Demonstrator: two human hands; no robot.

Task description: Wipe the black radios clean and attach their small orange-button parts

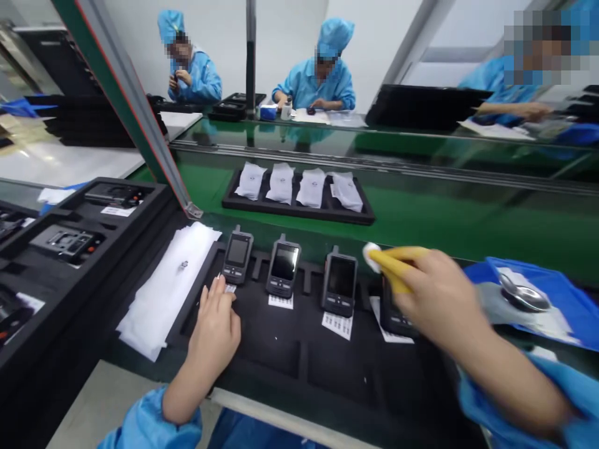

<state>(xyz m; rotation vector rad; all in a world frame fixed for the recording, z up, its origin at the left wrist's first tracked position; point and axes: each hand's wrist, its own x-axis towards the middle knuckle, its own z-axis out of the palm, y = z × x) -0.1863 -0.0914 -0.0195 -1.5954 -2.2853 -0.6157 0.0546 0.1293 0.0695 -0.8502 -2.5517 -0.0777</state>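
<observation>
Pinched in the right hand: a yellow tool, probably tweezers, with a white wad at the tip. Directly below and partly hidden by that hand: the fourth handset, in the black tray. Contact between wad and handset: cannot tell from here.

Left hand bare of any load, fingers loosely straight and near one another, fingertips at the lower edge of the leftmost handset. Touching or just short of it: cannot tell. Between the hands, a little ahead: the second handset and third handset, screens up, with printed labels showing at their lower ends.

For good work, probably light dabbing or wiping: grip firmly enough to trap the wad, with no bare metal or plastic tip against a screen. Lift the right wrist clear of the fourth handset for a full view. Steady each handset by its sides, fingers off the glass. Avoid dragging sleeve or fingers across the labels. Spare the white sheets, left of the left hand, from any drips.
</observation>
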